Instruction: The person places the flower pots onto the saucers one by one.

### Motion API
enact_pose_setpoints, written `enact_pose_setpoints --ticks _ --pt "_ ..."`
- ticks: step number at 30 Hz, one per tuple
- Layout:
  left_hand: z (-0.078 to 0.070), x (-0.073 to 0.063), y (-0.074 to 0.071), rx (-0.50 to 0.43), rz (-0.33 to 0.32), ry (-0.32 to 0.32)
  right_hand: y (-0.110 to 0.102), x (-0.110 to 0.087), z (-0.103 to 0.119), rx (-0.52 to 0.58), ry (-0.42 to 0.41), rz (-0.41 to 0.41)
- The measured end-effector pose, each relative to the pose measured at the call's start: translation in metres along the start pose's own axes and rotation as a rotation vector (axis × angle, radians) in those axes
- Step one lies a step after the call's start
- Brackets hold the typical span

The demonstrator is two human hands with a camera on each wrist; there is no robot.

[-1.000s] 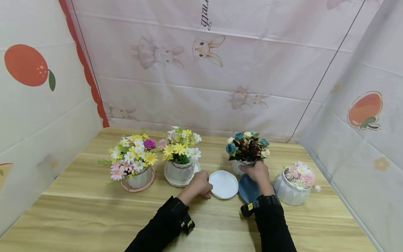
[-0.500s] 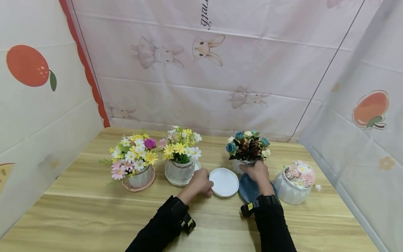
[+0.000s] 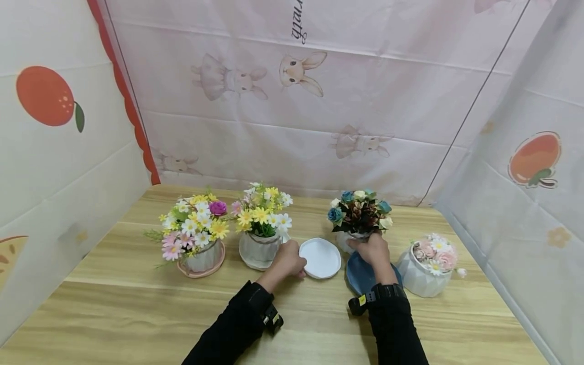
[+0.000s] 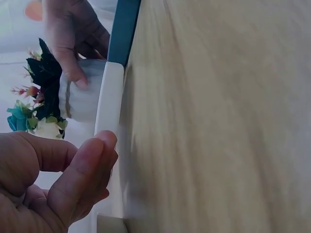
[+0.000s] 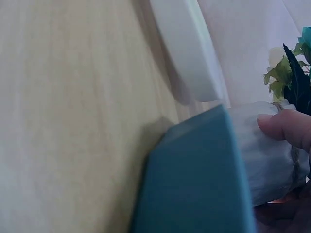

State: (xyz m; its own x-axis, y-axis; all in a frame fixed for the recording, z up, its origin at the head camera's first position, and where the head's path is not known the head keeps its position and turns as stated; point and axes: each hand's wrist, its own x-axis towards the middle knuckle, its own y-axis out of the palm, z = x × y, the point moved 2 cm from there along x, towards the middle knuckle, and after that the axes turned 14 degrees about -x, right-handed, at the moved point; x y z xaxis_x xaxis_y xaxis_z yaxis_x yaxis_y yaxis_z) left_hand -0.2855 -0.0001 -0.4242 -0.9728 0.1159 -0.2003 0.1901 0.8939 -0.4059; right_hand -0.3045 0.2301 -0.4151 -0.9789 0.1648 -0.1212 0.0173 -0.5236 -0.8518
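Risk: we judged the white saucer (image 3: 320,258) could skid into the blue saucer (image 3: 360,274) at its 4 o'clock if our fingers pushed too hard.
Tip hazard: the top-heavy dark-flower pot (image 3: 359,219) might topple if jerked.
Left hand (image 3: 288,261): fingers curled, pinching the white saucer's 9 o'clock rim on the surface (image 3: 137,304).
Right hand (image 3: 374,249): wrapped around the pot's white base, wrist over the blue saucer.

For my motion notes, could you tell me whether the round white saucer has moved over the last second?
Yes. The round white saucer slid left and away, toward the yellow-daisy pot, pushed by the left hand.
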Motion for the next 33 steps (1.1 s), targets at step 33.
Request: enact_pose_setpoints --ticks 33 --pt "0.0036 0.0089 -0.0006 0.139 0.035 -0.086 -0.0017 0.0082 -0.002 0.151 -0.028 -0.11"
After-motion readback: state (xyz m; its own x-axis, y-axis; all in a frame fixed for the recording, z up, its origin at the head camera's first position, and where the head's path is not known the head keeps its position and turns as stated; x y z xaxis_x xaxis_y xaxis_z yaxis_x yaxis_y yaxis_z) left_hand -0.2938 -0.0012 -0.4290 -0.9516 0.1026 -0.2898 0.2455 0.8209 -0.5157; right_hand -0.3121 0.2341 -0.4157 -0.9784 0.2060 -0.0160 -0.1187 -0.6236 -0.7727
